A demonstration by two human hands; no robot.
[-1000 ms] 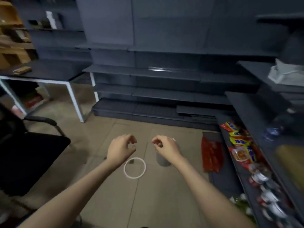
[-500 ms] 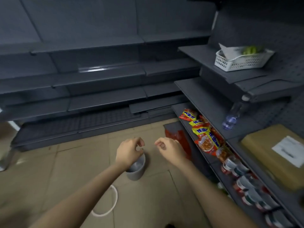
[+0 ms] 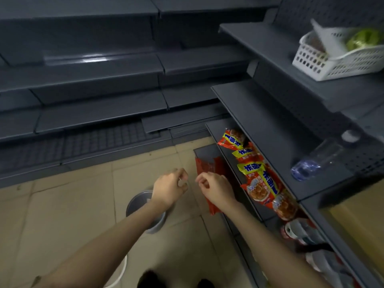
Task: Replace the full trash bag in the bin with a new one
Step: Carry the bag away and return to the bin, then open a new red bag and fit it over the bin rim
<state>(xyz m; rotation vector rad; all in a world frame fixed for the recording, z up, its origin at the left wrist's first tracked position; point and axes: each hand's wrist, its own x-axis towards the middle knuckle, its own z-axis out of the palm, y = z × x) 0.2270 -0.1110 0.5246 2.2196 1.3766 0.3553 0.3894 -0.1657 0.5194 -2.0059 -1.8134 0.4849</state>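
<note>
Left hand [image 3: 169,189] and right hand [image 3: 216,189] are held side by side above the tiled floor [image 3: 62,215], fingers curled and pinched. A thin, faint strand seems to be stretched between them; whether anything is truly gripped cannot be told. The small grey bin [image 3: 145,213] is seen standing on the floor directly under the left wrist, partly covered by it. A white ring [image 3: 122,271] is seen on the floor behind that forearm. Snack packets [image 3: 257,179] are lined on the right-hand shelf [image 3: 270,125].

Tiled floor and grey shelving
We see a small grey bin [image 3: 145,213] and a white ring [image 3: 121,273] on the beige tiled floor [image 3: 62,215]; snack packets [image 3: 259,179] lie on the grey shelf [image 3: 234,169].
</note>
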